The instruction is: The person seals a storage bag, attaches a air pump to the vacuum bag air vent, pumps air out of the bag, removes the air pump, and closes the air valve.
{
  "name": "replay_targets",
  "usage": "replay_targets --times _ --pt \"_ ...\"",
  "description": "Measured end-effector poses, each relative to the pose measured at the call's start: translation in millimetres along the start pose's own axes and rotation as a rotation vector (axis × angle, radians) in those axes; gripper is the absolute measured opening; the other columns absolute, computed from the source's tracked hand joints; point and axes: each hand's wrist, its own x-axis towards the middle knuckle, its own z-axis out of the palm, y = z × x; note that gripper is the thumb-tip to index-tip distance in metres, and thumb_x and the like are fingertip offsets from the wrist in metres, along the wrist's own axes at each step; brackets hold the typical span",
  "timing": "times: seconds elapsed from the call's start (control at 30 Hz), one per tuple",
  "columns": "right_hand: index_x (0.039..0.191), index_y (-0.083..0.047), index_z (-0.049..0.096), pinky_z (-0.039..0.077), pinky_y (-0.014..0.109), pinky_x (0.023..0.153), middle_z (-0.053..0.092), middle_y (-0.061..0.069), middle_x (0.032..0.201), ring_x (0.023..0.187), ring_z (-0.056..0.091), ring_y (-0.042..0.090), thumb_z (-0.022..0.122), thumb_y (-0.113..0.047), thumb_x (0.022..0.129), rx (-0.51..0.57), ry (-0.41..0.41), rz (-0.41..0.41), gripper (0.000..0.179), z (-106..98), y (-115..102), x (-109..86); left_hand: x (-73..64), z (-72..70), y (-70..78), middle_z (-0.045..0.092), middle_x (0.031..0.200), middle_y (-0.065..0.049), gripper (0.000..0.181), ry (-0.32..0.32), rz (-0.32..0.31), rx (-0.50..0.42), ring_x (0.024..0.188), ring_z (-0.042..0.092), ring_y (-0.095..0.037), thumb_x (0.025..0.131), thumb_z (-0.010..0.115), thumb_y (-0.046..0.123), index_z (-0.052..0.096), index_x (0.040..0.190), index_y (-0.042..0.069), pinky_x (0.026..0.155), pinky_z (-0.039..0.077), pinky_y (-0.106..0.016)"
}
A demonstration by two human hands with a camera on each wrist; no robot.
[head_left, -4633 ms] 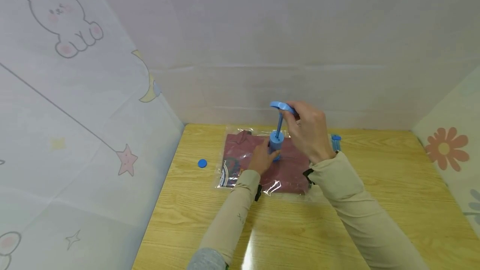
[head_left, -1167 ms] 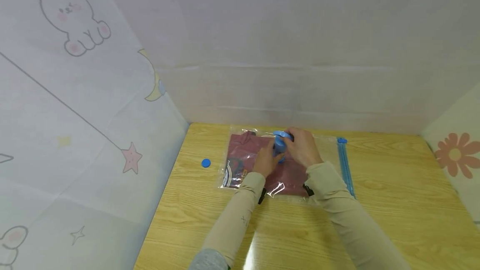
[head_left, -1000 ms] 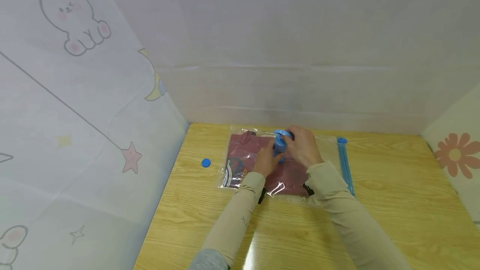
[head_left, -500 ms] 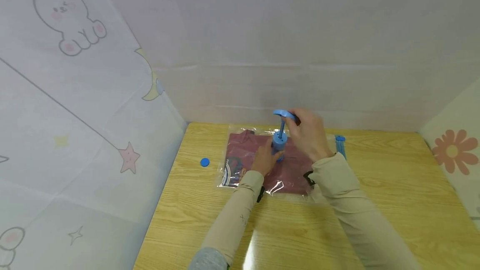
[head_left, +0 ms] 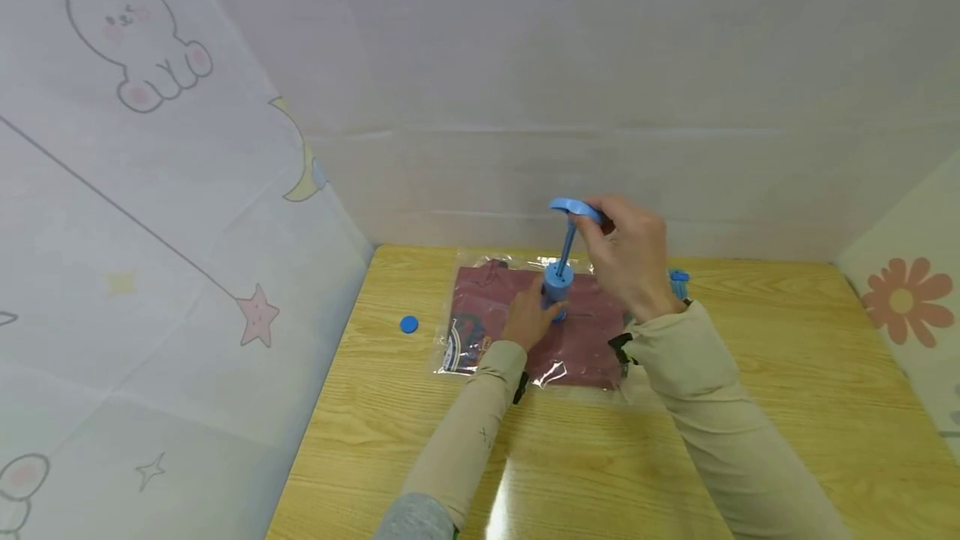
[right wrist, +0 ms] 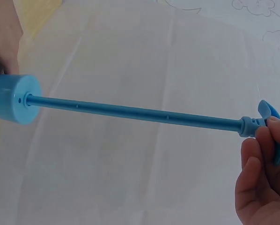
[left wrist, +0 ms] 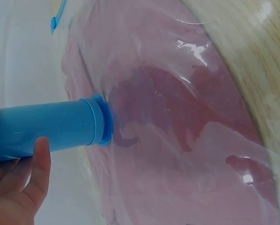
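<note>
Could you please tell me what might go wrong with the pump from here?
With the rod extended and the right hand up on the handle, the blue pump might tilt or lift off the bag if the left hand loosens its grip. The small blue disc lies loose on the table, so the left sleeve could knock it away.

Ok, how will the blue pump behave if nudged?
The blue pump may tip easily, being tall and narrow with its rod extended. The wrinkled clear bag beneath probably gives little bracing. The glossy barrel could feel slippery.

A wood-grain table (head_left: 600,465) bears a clear bag (head_left: 581,352) and blue disc (head_left: 408,324).
</note>
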Motion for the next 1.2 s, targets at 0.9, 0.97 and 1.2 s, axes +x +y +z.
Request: replay_targets --times 0.9,0.97,1.2 --pt "0.093 0.005 0.070 0.043 0.021 0.065 0.068 0.015 0.081 0.069 0.060 0.022 0.070 -0.007 0.088 0.006 -0.002 0.010 0.014 0.2 -1.3 -1.8 -3.1 3.0 1.5 0.070 0.115 -0.012 0.054 0.008 0.002 0.008 0.103 0.069 -0.029 0.087 0.072 0.032 0.050 0.132 0.011 0.087 0.056 -0.043" --pt "0.093 0.005 0.070 0.043 0.021 0.065 0.068 0.015 0.081 0.069 0.060 0.022 0.070 -0.008 0.088 0.004 -0.001 0.008 0.014 0.6 -1.2 -2.1 -3.2 3.1 1.7 0.070 0.115 -0.012 0.054 0.004 0.000 0.012 0.103 0.069 -0.029 0.087 0.071 0.032 0.050 0.133 0.011 0.087 0.056 -0.042" --pt "0.093 0.005 0.070 0.045 0.020 0.065 0.069 0.016 0.083 0.069 0.061 0.023 0.069 -0.008 0.088 0.011 0.001 0.013 0.014 1.2 -1.7 -1.7 -3.3 1.4 4.0 0.070 0.116 -0.013 0.054 -0.014 -0.022 0.007 0.104 0.068 -0.029 0.087 0.071 0.031 0.050 0.133 0.009 0.087 0.056 -0.042"
